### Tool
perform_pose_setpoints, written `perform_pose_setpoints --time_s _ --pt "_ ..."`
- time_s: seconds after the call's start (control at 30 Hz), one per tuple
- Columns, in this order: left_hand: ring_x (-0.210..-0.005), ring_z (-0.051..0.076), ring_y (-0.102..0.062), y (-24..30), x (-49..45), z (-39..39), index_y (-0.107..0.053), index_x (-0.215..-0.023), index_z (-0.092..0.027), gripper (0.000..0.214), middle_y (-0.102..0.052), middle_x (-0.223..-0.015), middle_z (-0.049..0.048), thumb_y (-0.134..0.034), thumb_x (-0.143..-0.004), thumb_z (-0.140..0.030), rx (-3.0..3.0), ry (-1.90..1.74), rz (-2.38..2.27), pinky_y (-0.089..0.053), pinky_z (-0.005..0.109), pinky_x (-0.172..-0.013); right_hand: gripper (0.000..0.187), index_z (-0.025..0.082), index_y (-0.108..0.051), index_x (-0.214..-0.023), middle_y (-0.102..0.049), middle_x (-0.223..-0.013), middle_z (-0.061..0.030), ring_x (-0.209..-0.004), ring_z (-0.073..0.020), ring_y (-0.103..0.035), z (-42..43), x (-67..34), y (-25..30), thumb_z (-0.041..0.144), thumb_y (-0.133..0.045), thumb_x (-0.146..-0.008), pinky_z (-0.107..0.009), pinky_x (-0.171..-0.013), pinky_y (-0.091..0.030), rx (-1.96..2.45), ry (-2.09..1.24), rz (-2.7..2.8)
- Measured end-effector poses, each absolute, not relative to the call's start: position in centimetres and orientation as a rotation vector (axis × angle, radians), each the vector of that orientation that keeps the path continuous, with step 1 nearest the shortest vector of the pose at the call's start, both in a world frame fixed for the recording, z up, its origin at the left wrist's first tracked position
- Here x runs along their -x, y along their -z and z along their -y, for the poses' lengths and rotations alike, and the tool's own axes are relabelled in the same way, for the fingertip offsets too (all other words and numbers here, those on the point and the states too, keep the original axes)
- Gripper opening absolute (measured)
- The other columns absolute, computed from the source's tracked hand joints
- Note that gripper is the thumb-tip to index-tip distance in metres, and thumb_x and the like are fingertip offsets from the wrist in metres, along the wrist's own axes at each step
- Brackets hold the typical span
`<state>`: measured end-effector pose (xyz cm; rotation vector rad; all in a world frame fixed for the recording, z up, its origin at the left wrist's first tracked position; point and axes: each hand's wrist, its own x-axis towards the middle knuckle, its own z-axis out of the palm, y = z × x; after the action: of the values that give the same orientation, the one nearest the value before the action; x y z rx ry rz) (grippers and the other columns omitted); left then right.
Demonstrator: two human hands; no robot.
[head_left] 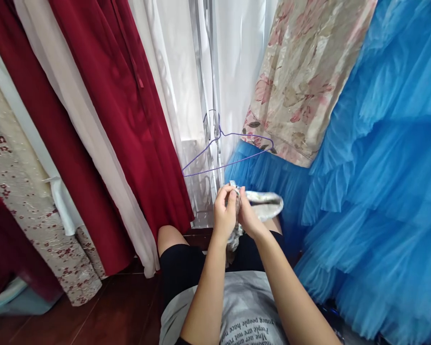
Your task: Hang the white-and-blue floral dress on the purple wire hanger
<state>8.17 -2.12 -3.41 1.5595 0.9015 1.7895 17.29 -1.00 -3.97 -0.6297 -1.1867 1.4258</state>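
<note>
Close together in front of my lap, both hands grip a small bunched piece of light patterned cloth (pixel 264 205). My left hand (pixel 225 206) pinches it from the left side, fingers curled with the thumb pressed in. From the right, my right hand (pixel 248 214) holds the same cloth between thumb and fingers. One end sticks out to the right in a loop-like fold, and another part hangs down between my wrists. What kind of item it is cannot be made out. Just beyond my hands hangs a bare purple wire hanger (pixel 215 167).
Dark red fabric (pixel 129 120) and pale drapes hang at the left. White cloth (pixel 233 72) hangs ahead, with a floral fabric (pixel 290 91) and a ruffled blue tulle dress (pixel 391 182) at the right. A light blue basin (pixel 39 304) stands on the dark tiled floor (pixel 118 311).
</note>
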Motion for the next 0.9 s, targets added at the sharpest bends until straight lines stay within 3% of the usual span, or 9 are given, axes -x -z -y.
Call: perform_pose_setpoints --time_s 0.1,0.17,0.27,0.4,0.53,0.67,0.73,0.83,0.9 --pt "-0.137 0.027 -0.044 3.5 -5.6 2.0 -0.066 -0.102 -0.028 0.018 -0.055 -0.135 0.0092 -0.063 -0.093 -0.043 -1.622 -1.825 -0.991 -0.033 0.039 -0.116 0.047 0.025 -0.073 -0.1 -0.073 -0.083 -0.0028 -0.091 -0.0223 -0.067 2.7 -17.2 3.4 0.067 -0.06 -0.086 -0.031 -0.076 -0.055 0.607 -1.571 1.403" --pt "-0.129 0.028 -0.053 4.5 -4.1 2.0 -0.062 -0.116 -0.029 0.031 -0.06 -0.128 0.0098 -0.065 -0.091 -0.047 -1.574 -1.592 -0.956 -0.041 0.04 -0.108 0.036 0.021 -0.075 -0.094 -0.073 -0.08 -0.002 -0.081 -0.022 -0.066 3.2 -18.4 3.0 0.053 -0.077 -0.078 -0.031 -0.071 -0.054 0.659 -1.652 1.589" --pt "-0.116 0.029 -0.06 7.3 -2.6 2.4 -0.061 -0.127 -0.026 0.048 -0.068 -0.116 0.0102 -0.062 -0.09 -0.057 -1.542 -1.257 -0.874 -0.047 0.039 -0.099 0.032 0.016 -0.075 -0.093 -0.072 -0.079 -0.0018 -0.07 -0.0177 -0.063 3.3 -20.8 2.1 0.04 -0.083 -0.073 -0.028 -0.066 -0.05 0.697 -1.615 1.631" --pt "-0.089 0.024 -0.064 11.5 0.7 2.6 -0.073 -0.096 -0.017 0.039 -0.071 -0.094 0.0071 -0.076 -0.079 -0.052 -1.702 -1.024 -0.992 -0.049 0.031 -0.08 0.029 0.014 -0.075 -0.089 -0.068 -0.07 -0.0009 -0.058 -0.0139 -0.058 2.5 -23.5 0.0 0.036 -0.082 -0.071 -0.025 -0.056 -0.044 0.783 -1.42 1.53" --pt "-0.061 0.015 -0.051 12.6 7.1 1.0 -0.062 -0.058 -0.017 0.036 -0.056 -0.061 -0.0013 -0.085 -0.069 -0.042 -1.796 -0.912 -1.177 -0.042 0.026 -0.063 0.019 0.014 -0.071 -0.074 -0.06 -0.058 0.0016 -0.049 -0.0119 -0.048 -0.2 -24.5 -2.1 0.031 -0.077 -0.07 -0.024 -0.048 -0.035 0.867 -1.161 1.57" --pt "-0.076 0.018 -0.057 8.7 13.3 -1.8 -0.053 -0.047 -0.019 0.038 -0.056 -0.062 0.0001 -0.087 -0.062 -0.011 -1.573 -1.228 -1.296 -0.045 0.024 -0.087 0.013 0.015 -0.072 -0.079 -0.067 -0.07 -0.0012 -0.062 -0.017 -0.058 -5.8 -23.9 -3.4 0.022 -0.071 -0.068 -0.026 -0.057 -0.042 0.863 -0.802 1.817" --pt "-0.09 0.019 -0.06 5.2 15.1 -3.3 -0.054 -0.05 -0.019 0.034 -0.06 -0.069 0.0026 -0.076 -0.072 -0.004 -1.317 -1.513 -1.3 -0.041 0.028 -0.101 0.032 0.015 -0.074 -0.097 -0.074 -0.092 -0.006 -0.081 -0.0231 -0.065 -9.2 -23.5 -3.7 0.018 -0.071 -0.065 -0.03 -0.073 -0.049 0.87 -0.531 1.857" --pt "-0.097 0.02 -0.06 -0.3 16.0 -5.5 -0.06 -0.057 -0.02 0.029 -0.065 -0.072 0.0027 -0.067 -0.073 0.004 -1.294 -1.671 -1.306 -0.038 0.032 -0.105 0.051 0.014 -0.069 -0.118 -0.073 -0.115 -0.0122 -0.102 -0.0288 -0.065 -13.2 -23.1 -3.6 0.018 -0.071 -0.067 -0.037 -0.09 -0.048 1.008 -0.283 1.797" --pt "-0.093 0.021 -0.061 -3.4 15.6 -6.5 -0.06 -0.058 -0.019 0.029 -0.066 -0.072 0.002 -0.067 -0.069 0.006 -1.348 -1.789 -1.283 -0.04 0.031 -0.101 0.035 0.014 -0.073 -0.104 -0.076 -0.106 -0.0122 -0.1 -0.0295 -0.067 -14.7 -22.9 -3.2 0.014 -0.068 -0.07 -0.037 -0.089 -0.048 1.108 -0.276 1.821"
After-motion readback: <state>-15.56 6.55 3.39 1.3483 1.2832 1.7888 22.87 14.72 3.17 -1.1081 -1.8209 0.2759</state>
